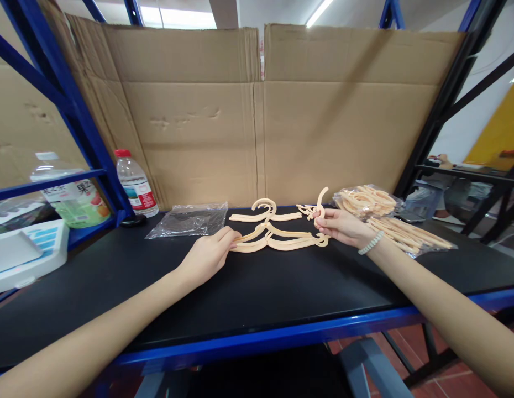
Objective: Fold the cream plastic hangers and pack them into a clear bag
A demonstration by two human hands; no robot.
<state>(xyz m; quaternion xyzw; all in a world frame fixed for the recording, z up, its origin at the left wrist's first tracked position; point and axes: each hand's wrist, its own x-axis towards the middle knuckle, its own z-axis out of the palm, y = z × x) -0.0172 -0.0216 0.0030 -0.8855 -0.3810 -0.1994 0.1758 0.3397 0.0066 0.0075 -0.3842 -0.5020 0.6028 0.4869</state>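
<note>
At the far left, a white and blue thing (29,254) is cut off by the edge, so I can't tell what it is. A big bottle (85,202) with a white cap sits behind a blue bar that hides a bit of it. Next comes a bottle with a red cap (136,185), then a flat, shiny clear bag (188,220) on the black table (290,298).

The left hand (211,251) has its fingers close together, pinching the end of a cream hanger arm (251,235). The fingers cover that end, and the thumb is hard to see. The cream hanger parts (290,244) lie in the middle of the table, in rows between the two hands. They overlap, so it is hard to count them.

The right hand (337,225) pinches a curved cream hook (322,200) between thumb and finger; its top sticks up, and the fingers hide some of it. Small cream bits (305,210) lie just beside it. A bead bracelet (371,243) is on that wrist. Behind it are a bag of curvy parts (367,199) and a bag of sticks (410,235), partly hidden by the hand and wrist.
</note>
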